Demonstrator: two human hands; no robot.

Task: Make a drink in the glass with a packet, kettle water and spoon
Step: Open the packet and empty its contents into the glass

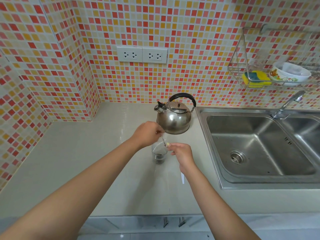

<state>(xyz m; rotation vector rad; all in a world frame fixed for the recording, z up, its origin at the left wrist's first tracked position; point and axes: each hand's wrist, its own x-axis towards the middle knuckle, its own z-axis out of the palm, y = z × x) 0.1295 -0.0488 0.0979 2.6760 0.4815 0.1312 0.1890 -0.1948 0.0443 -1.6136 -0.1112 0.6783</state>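
Clear glass (159,153) stands on the pale counter (72,161), roughly midway between the back wall and the front edge, with a dark layer at its bottom. Above its mouth the left hand (147,134) curls its fingers and pinches the top of a small packet (163,142), tilted down toward the rim. The right hand (181,153) pinches the packet's lower end just beside the rim, thumb and forefinger closed on it, other fingers loosely bent. Both forearms reach in from the front edge and converge over the glass. Behind the hands, near the sink's left rim, sits the steel kettle (174,118), close to the left hand but apart from it. The sink (259,148) fills the right side. A small white strip (182,177) lies on the counter by the right wrist. Left of the glass the counter runs open to the tiled corner.
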